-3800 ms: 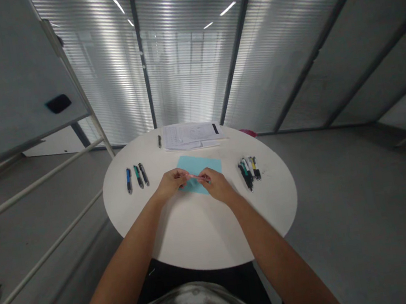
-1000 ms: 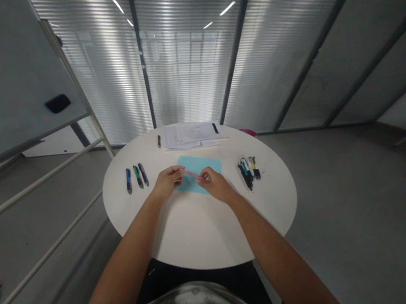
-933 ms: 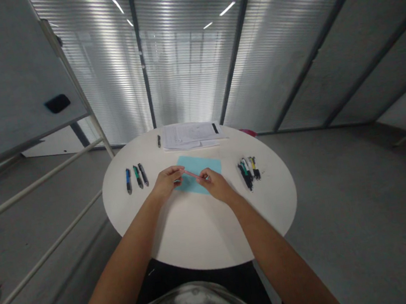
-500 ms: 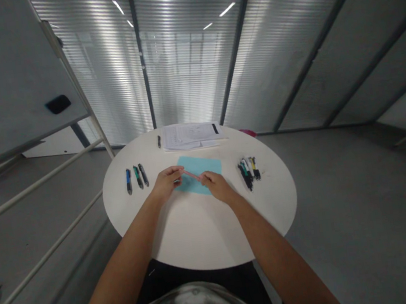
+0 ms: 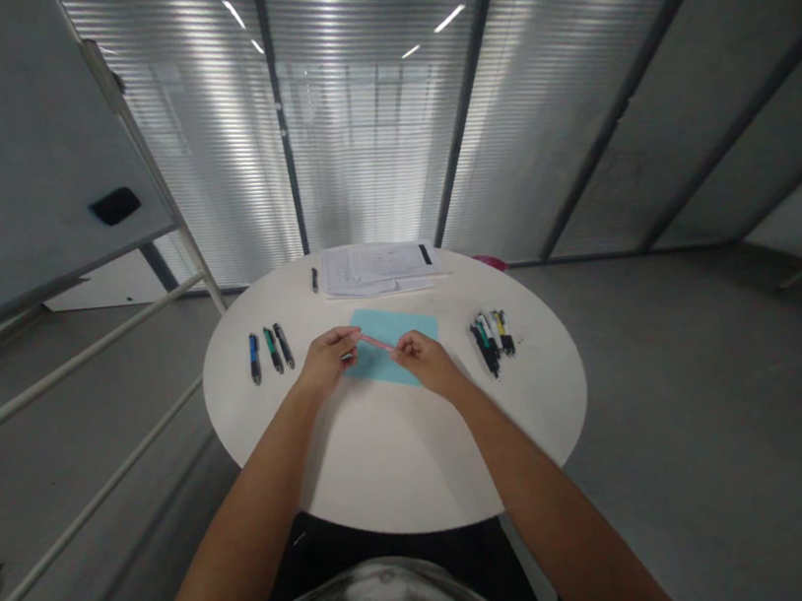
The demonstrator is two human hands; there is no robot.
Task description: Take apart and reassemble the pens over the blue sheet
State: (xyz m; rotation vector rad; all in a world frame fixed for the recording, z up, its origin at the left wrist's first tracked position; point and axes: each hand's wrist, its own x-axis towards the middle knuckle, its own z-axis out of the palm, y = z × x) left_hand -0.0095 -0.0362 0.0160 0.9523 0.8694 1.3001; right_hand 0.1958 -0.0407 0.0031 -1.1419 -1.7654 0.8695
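Between my two hands is a slim pink, pen-like stick, slanting down toward the right. My left hand pinches its upper left end with the fingertips. At the lower right end, my right hand grips it between thumb and curled fingers. Both ends are covered by fingers, so I cannot see whether the stick is whole or in parts. Just beneath lies a light blue sheet on the round white table, partly hidden by both hands.
Left on the table are a blue pen, a green pen and a black pen. Several pens cluster at right. Papers lie at the back beside a small dark pen. A whiteboard frame stands left.
The right hand has shifted slightly, its fingers curling differently at the pink stick's end. The stick lies a little flatter. Everything else is unchanged.
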